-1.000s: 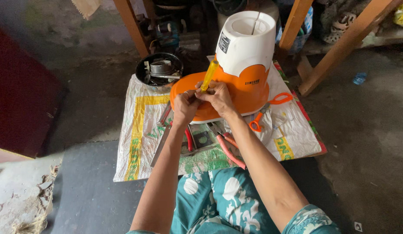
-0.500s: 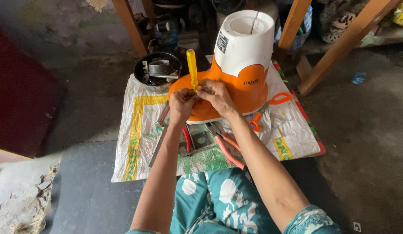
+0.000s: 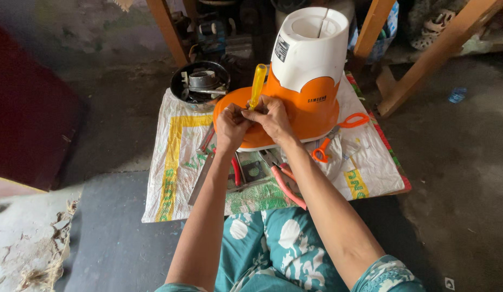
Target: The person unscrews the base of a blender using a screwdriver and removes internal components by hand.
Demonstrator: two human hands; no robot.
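On the orange-and-white mixer base point(image 3: 308, 70), both hands point(image 3: 254, 121) grip a yellow-handled screwdriver point(image 3: 257, 85)

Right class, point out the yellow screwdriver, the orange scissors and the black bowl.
screwdriver point(image 3: 258, 81), head view, on its yellow handle.
scissors point(image 3: 353, 120), head view, on an orange finger loop.
bowl point(image 3: 178, 85), head view, on its left rim.

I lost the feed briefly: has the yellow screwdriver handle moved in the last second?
Yes. The yellow screwdriver handle swung from leaning toward the white housing to nearly upright.
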